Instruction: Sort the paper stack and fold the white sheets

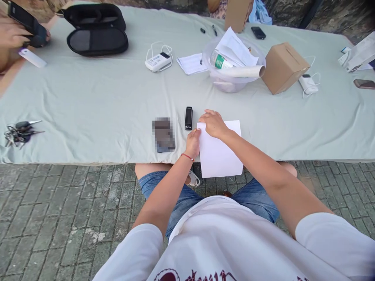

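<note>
White sheets of paper [221, 154] lie at the front edge of the table, their near end sticking out over it. Whether it is one sheet or a thin stack I cannot tell. My left hand [193, 143], with a red string bracelet at the wrist, pinches the paper's left edge near the top. Over the upper left corner bends my right hand [213, 123], its fingers closed on the paper there. A black stapler [189, 118] lies just left of the hands. Beside it is a dark, blurred-out flat object [163, 134].
A clear plastic basin [230, 85] holds papers, a bottle and a paper roll. Right of it stands a cardboard box [284, 68]. An open black case [98, 41], a white corded device [158, 61] and keys [20, 132] lie leftward. A co-worker's hand [13, 39] holds a dark device.
</note>
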Demonstrator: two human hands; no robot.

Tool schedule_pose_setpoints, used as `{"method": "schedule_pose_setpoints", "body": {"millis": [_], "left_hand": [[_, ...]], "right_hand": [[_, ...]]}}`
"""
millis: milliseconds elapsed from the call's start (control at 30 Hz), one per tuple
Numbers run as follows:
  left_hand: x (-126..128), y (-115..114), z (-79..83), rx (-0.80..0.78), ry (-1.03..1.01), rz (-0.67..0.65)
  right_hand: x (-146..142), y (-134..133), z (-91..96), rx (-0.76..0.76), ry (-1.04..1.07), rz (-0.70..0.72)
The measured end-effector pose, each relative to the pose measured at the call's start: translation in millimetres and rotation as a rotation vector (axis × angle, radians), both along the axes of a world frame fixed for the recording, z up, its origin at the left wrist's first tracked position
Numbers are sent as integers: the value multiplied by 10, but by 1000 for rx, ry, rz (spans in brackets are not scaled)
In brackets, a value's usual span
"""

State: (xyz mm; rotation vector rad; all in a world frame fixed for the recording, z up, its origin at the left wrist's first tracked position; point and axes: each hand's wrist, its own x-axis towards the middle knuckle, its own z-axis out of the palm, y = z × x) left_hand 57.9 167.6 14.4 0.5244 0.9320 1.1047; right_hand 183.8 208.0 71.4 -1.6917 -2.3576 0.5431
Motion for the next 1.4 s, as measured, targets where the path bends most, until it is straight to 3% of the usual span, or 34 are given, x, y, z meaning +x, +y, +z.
{"method": "schedule_pose_setpoints", "body": {"millis": [567, 700, 933, 1233, 1400], "left_hand": [[-22, -4, -4, 19, 7, -11], [-34, -4, 4, 28, 18, -25], [-75, -30, -6, 78, 2, -58], [-99, -74, -23, 171, 31, -65], [-105, -73, -20, 203, 86, -105]], "right_hand": [[-63, 5, -41, -43, -73, 87], [15, 43, -19, -38, 17, 2], [45, 44, 69, -169, 142, -100], [3, 41, 40, -194, 252, -74], [-52, 55, -14, -195, 204, -62]]}}
